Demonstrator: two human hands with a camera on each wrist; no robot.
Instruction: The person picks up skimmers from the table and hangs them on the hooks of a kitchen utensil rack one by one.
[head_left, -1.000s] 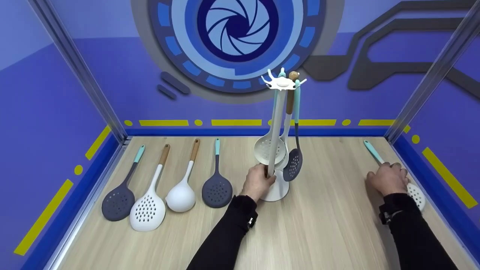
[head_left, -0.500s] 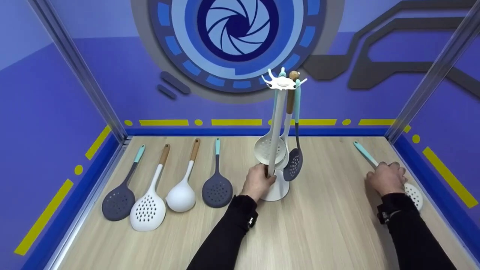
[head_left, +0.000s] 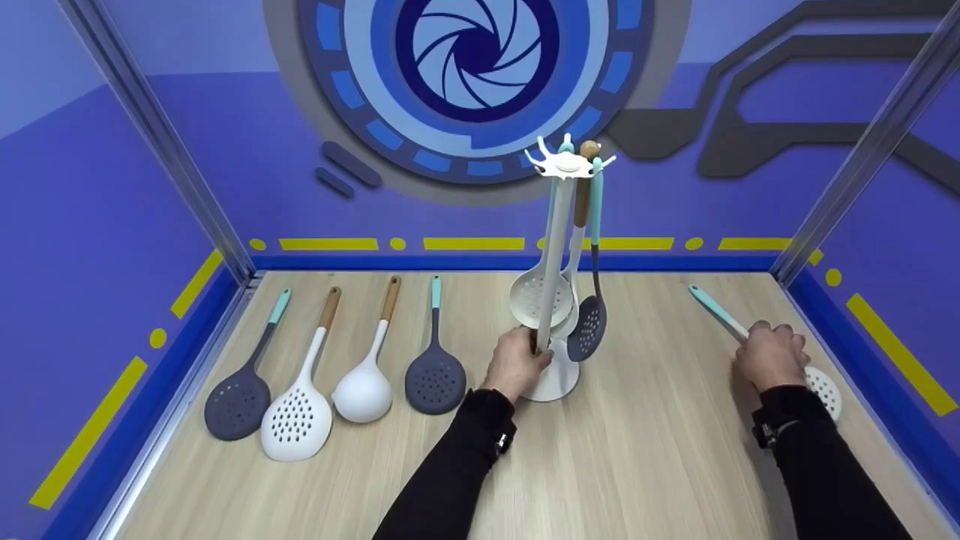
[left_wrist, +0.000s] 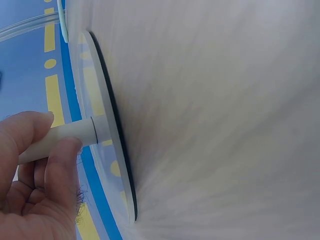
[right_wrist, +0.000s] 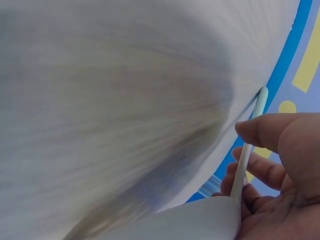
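My left hand [head_left: 517, 364] grips the white pole of a utensil stand [head_left: 556, 255] low down, just above its round base. In the left wrist view, thumb and fingers wrap the pole [left_wrist: 75, 136]. Two white utensils and a dark skimmer [head_left: 587, 330] hang from the stand's hooks. At the right side of the table, my right hand [head_left: 771, 356] holds a white skimmer [head_left: 823, 394] by its neck, its mint handle pointing to the back left. The right wrist view has the thumb on one side of the white neck [right_wrist: 243, 167] and curled fingers on the other.
Left of the stand lie a dark skimmer [head_left: 238, 405], a white slotted turner [head_left: 296, 421], a white ladle [head_left: 363, 394] and another dark skimmer [head_left: 435, 382] in a row. Blue walls and metal posts [head_left: 862, 142] border the wooden table [head_left: 637, 465].
The white skimmer has slid left and turned, its handle end swinging left, with my right hand on it. My left hand stays on the pole.
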